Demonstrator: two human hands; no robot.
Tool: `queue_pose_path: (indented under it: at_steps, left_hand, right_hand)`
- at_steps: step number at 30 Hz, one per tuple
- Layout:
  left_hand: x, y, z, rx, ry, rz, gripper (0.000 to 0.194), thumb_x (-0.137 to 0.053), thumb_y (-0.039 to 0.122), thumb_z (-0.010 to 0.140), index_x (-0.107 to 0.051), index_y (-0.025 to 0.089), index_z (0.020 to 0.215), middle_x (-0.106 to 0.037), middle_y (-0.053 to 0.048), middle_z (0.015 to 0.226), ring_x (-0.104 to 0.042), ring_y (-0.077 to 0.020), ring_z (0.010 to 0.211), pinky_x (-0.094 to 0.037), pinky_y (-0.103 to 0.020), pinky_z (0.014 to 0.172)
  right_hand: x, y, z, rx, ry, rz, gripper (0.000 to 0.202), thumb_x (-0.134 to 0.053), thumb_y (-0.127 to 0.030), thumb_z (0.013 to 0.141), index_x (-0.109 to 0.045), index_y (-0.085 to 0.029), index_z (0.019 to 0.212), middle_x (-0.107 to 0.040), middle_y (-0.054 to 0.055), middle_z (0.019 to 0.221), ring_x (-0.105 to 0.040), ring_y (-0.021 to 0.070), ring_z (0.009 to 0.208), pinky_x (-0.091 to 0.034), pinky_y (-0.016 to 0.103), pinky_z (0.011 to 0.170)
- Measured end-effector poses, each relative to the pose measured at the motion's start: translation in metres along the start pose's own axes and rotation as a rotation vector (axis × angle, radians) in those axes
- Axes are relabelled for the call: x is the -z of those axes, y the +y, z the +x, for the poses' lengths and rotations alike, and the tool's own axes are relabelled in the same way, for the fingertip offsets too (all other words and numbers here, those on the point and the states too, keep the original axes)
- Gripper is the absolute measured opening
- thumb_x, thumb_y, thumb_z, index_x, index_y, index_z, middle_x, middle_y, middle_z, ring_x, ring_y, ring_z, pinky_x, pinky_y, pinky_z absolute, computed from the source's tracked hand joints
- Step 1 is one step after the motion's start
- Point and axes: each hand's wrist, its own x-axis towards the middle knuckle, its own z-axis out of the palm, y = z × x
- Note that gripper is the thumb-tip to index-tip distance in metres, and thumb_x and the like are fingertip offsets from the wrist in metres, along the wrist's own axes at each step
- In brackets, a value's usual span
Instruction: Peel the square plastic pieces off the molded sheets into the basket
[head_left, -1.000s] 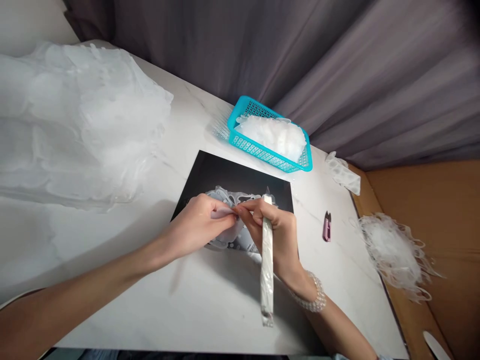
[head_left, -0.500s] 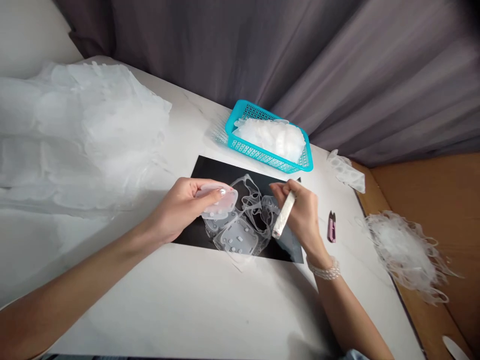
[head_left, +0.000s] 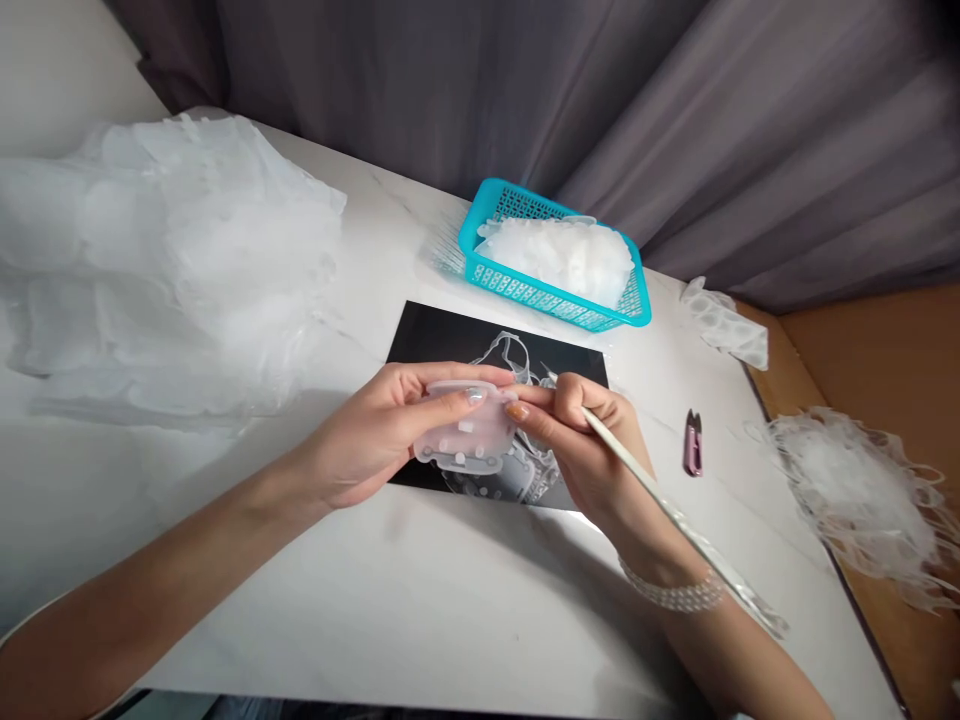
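My left hand (head_left: 367, 435) is closed on a translucent, milky flat piece (head_left: 469, 440) with small raised bumps, its thumb on top. Above the black mat (head_left: 431, 335), the piece is held up and tilted toward me. My right hand (head_left: 600, 435) meets it at the right edge, thumb and forefinger touching there. That same hand grips a long thin tool with a white-wrapped handle (head_left: 682, 525), its handle slanting back over the wrist. Clear pieces and looped offcuts (head_left: 506, 475) lie on the mat, partly hidden by my hands.
A turquoise basket (head_left: 555, 300) full of whitish pieces stands behind the mat. Stacked translucent sheets (head_left: 172, 260) fill the left. On the right lie pink thread snips (head_left: 693, 445), a perforated white sheet (head_left: 724, 325) and a tangle of clear scraps (head_left: 855, 490) by cardboard (head_left: 877, 350).
My right hand has moved left to touch the piece, and its tool has swung so the handle points back toward my forearm. My left hand has brought the piece slightly right and lower.
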Motion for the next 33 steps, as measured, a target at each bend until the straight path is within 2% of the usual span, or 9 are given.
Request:
queue_pose_path:
  at_steps: [5, 9, 15, 17, 19, 22, 24, 27, 33]
  left_hand:
    - [0.001, 0.000, 0.000, 0.008, -0.039, -0.061, 0.021, -0.062, 0.021, 0.092, -0.075, 0.021, 0.108, -0.076, -0.004, 0.108, -0.069, -0.0170, 0.101, -0.058, -0.028, 0.088]
    - [0.001, 0.001, 0.000, 0.021, -0.040, -0.066, 0.022, -0.062, 0.021, 0.091, -0.074, 0.020, 0.110, -0.075, -0.005, 0.109, -0.069, -0.0188, 0.102, -0.057, -0.031, 0.090]
    - [0.005, 0.002, 0.003, 0.057, 0.257, -0.089, 0.045, -0.067, 0.034, 0.088, -0.060, 0.020, 0.130, -0.064, -0.014, 0.130, -0.062, -0.0296, 0.117, -0.054, -0.045, 0.095]
    - [0.005, 0.002, 0.004, 0.133, 0.283, -0.137, 0.053, -0.066, 0.044, 0.087, -0.058, 0.015, 0.129, -0.062, -0.019, 0.130, -0.061, -0.0331, 0.119, -0.053, -0.049, 0.097]
    - [0.004, 0.002, 0.004, 0.179, 0.187, -0.187, 0.051, -0.064, 0.048, 0.087, -0.061, 0.012, 0.122, -0.065, -0.020, 0.125, -0.062, -0.0341, 0.117, -0.052, -0.050, 0.098]
    - [0.002, 0.002, 0.003, 0.124, 0.023, -0.199, 0.027, -0.063, 0.029, 0.089, -0.067, 0.011, 0.109, -0.069, -0.016, 0.118, -0.065, -0.0295, 0.112, -0.052, -0.047, 0.100]
    - [0.002, 0.003, 0.002, 0.083, -0.002, -0.178, 0.024, -0.058, 0.015, 0.090, -0.067, 0.013, 0.113, -0.069, -0.013, 0.121, -0.066, -0.0264, 0.112, -0.051, -0.046, 0.102]
    - [0.003, 0.005, 0.001, 0.089, -0.020, -0.161, 0.036, -0.053, 0.011, 0.091, -0.062, 0.016, 0.125, -0.067, -0.012, 0.128, -0.065, -0.0264, 0.115, -0.049, -0.048, 0.103]
    - [0.004, 0.007, -0.001, 0.128, -0.095, -0.130, 0.035, -0.051, 0.012, 0.092, -0.063, 0.015, 0.125, -0.067, -0.013, 0.128, -0.062, -0.0280, 0.120, -0.052, -0.047, 0.101]
  right_hand:
    - [-0.002, -0.003, -0.001, -0.015, 0.016, 0.049, 0.051, -0.073, -0.016, 0.083, -0.028, -0.021, 0.059, -0.075, 0.003, 0.087, -0.056, 0.0125, 0.068, -0.039, 0.027, 0.060]
    - [-0.002, -0.004, 0.000, -0.026, 0.037, 0.057, 0.049, -0.074, -0.014, 0.083, -0.032, -0.020, 0.059, -0.075, 0.002, 0.087, -0.062, 0.0135, 0.076, -0.043, 0.026, 0.065]
    - [0.004, -0.003, 0.005, 0.115, 0.242, 0.015, 0.047, -0.074, -0.015, 0.082, -0.034, -0.021, 0.059, -0.077, 0.000, 0.089, -0.070, 0.0174, 0.095, -0.051, 0.026, 0.078]
    - [0.003, -0.004, 0.002, 0.191, 0.272, -0.073, 0.046, -0.073, -0.017, 0.083, -0.034, -0.022, 0.059, -0.078, 0.001, 0.093, -0.070, 0.0209, 0.102, -0.053, 0.030, 0.081]
    - [0.000, -0.006, -0.003, 0.185, 0.149, -0.208, 0.045, -0.073, -0.018, 0.083, -0.034, -0.022, 0.059, -0.078, 0.003, 0.098, -0.069, 0.0249, 0.107, -0.054, 0.034, 0.084]
    - [-0.001, -0.011, -0.009, 0.118, -0.044, -0.336, 0.046, -0.072, -0.019, 0.083, -0.034, -0.022, 0.058, -0.077, 0.005, 0.102, -0.071, 0.0269, 0.101, -0.054, 0.038, 0.083]
    - [0.002, -0.013, -0.007, 0.159, 0.056, -0.301, 0.044, -0.069, -0.019, 0.086, -0.034, -0.022, 0.059, -0.077, 0.004, 0.101, -0.071, 0.0247, 0.095, -0.053, 0.039, 0.083]
    - [0.011, -0.012, 0.000, 0.213, 0.239, -0.191, 0.041, -0.067, -0.019, 0.088, -0.036, -0.023, 0.062, -0.077, 0.003, 0.098, -0.069, 0.0228, 0.097, -0.051, 0.040, 0.089]
    - [0.014, -0.011, 0.008, 0.008, 0.078, -0.031, 0.040, -0.068, -0.023, 0.087, -0.036, -0.022, 0.064, -0.072, 0.000, 0.084, -0.068, 0.0187, 0.087, -0.052, 0.036, 0.086]
